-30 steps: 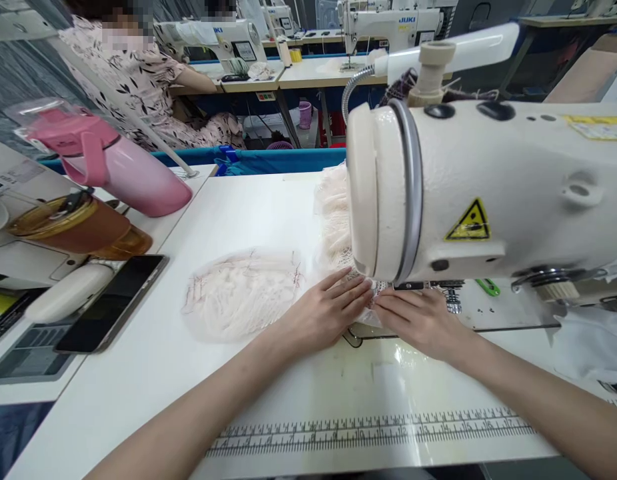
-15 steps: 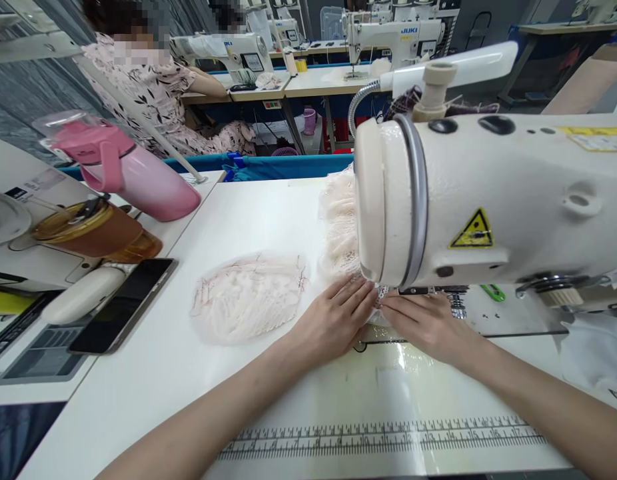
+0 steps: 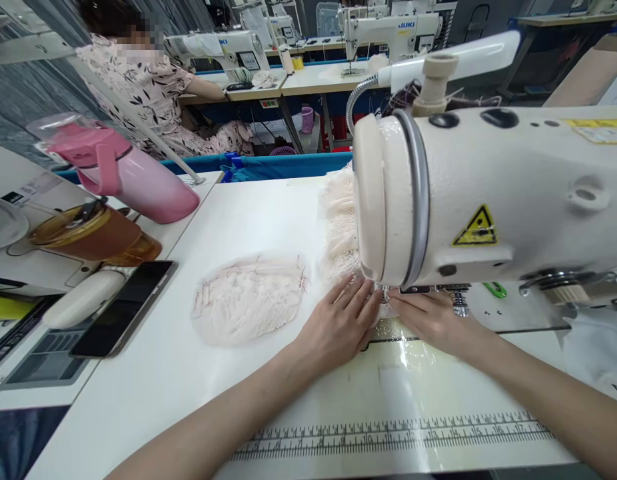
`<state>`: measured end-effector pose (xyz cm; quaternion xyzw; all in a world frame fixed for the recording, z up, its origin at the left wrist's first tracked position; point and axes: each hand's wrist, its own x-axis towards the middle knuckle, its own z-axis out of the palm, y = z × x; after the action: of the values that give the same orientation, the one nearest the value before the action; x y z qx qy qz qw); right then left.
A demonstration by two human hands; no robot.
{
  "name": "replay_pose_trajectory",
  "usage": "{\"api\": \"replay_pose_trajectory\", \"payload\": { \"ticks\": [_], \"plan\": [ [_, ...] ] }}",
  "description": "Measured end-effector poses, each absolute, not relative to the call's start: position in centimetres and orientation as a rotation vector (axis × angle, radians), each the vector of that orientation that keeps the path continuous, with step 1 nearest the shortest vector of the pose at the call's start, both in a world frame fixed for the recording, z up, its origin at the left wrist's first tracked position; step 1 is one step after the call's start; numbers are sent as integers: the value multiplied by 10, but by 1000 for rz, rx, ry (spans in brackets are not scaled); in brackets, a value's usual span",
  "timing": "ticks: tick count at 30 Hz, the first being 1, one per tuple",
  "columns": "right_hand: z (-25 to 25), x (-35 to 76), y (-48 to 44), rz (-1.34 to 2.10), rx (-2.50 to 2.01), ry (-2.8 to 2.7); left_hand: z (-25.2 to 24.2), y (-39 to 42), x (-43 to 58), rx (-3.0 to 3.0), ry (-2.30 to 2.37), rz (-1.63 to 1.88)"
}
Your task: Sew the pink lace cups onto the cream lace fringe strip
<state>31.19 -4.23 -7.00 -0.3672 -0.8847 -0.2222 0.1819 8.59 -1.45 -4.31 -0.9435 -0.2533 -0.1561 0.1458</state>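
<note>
Cream lace fabric lies gathered beside and under the head of a white sewing machine. My left hand rests on its near edge, fingers stretched out and lying flat. From the other side, my right hand has its fingers pressed together on the fabric's edge below the machine head. The needle area and some of my right fingertips are hidden. A separate oval lace piece with reddish loose threads lies flat to the left of my left hand.
A phone, an amber cup and a pink bottle are on the left. A printed ruler runs along the front edge. Green thread snips lie right of the needle area. Behind sits a person near other machines.
The view has shifted slightly. My hands stay at the lace edge, the right one slightly farther right; the oval piece has not moved.
</note>
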Motion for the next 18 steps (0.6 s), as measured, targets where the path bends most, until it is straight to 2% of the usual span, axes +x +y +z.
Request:
{"api": "replay_pose_trajectory", "payload": {
  "ticks": [10,18],
  "plan": [
    [-55,313,-43,-898,-1151,-2468,-44,-15,86,-2680,-728,-414],
    [-55,315,-34,-337,-1110,-2448,-43,-13,85,-2735,-769,-421]
  ]
}}
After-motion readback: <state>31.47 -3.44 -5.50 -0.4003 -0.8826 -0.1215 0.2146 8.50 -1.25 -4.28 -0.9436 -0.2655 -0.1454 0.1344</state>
